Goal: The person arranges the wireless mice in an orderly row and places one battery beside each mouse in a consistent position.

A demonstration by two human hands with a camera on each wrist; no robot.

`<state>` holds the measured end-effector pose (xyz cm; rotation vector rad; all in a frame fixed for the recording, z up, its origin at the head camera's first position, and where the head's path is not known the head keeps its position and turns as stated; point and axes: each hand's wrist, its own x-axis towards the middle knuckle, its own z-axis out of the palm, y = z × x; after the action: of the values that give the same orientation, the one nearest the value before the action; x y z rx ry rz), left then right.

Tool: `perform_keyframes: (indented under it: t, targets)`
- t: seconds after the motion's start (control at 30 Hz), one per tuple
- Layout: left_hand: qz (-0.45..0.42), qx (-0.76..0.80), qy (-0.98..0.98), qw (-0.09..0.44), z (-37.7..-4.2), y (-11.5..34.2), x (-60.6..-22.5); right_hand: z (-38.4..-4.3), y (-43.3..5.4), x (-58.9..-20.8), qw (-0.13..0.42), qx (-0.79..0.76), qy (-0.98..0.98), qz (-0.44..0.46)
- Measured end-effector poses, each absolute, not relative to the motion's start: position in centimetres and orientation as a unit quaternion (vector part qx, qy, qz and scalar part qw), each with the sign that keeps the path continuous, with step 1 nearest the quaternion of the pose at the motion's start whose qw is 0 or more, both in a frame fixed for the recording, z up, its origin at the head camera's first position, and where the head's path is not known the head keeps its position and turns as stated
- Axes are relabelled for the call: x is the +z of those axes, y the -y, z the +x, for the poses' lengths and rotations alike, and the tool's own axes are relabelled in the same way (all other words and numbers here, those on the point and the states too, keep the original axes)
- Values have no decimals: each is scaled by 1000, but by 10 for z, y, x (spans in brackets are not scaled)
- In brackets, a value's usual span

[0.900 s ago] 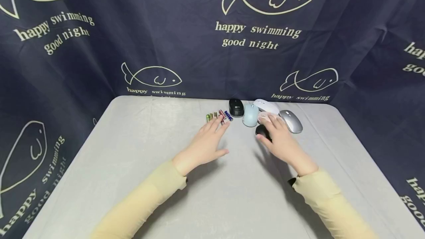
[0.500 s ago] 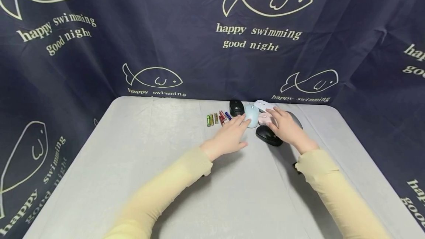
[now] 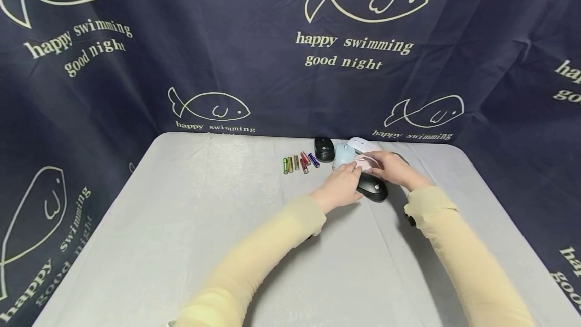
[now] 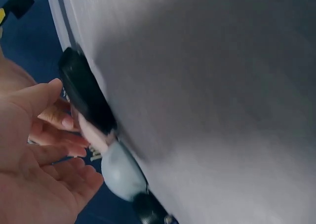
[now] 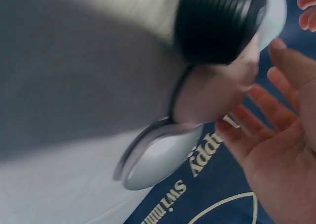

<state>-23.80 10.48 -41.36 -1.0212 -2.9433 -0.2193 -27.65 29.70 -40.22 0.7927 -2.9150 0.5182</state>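
Observation:
In the head view my left hand (image 3: 342,185) reaches to the near side of a pink mouse (image 3: 365,161), fingers loosely extended, between a light blue mouse (image 3: 343,155) and a black mouse (image 3: 373,188). My right hand (image 3: 396,168) comes in from the right, its fingertips right at the pink mouse. In the right wrist view, the right hand's fingers (image 5: 252,127) stretch beside the pink mouse and curl round nothing. The left wrist view shows the left fingers (image 4: 74,179) relaxed near the light blue mouse. A grey mouse (image 5: 160,159) is mostly hidden behind the right hand in the head view.
Several small batteries (image 3: 297,162) in green, gold, red and blue lie left of the mice. Another black mouse (image 3: 324,149) and a white mouse (image 3: 360,144) stand near the back edge of the grey table (image 3: 204,216). A dark blue curtain (image 3: 272,64) hangs behind.
My left hand has moved right, from over the batteries past the light blue mouse to the pink one. The right hand has shifted slightly right and now turns inward toward it.

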Motion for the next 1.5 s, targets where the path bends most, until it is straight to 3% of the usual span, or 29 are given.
perform_keyframes:
  t: [0.23,0.53,0.8,1.2,1.5]
  targets:
    - [-288,-58,956,7,-234,-131,-420,-288,-311,-409,31,199,943,267]
    - [-213,-39,976,18,-232,-154,-427,-297,-319,-413,-18,194,955,223]
    - [-179,-31,983,13,-232,-166,-429,-299,-321,-413,-14,199,954,224]
    - [-178,-22,984,-4,-230,-164,-427,-299,-321,-416,-19,202,951,233]
    - [-213,-31,975,-51,-225,-148,-419,-299,-322,-413,-22,196,953,231]
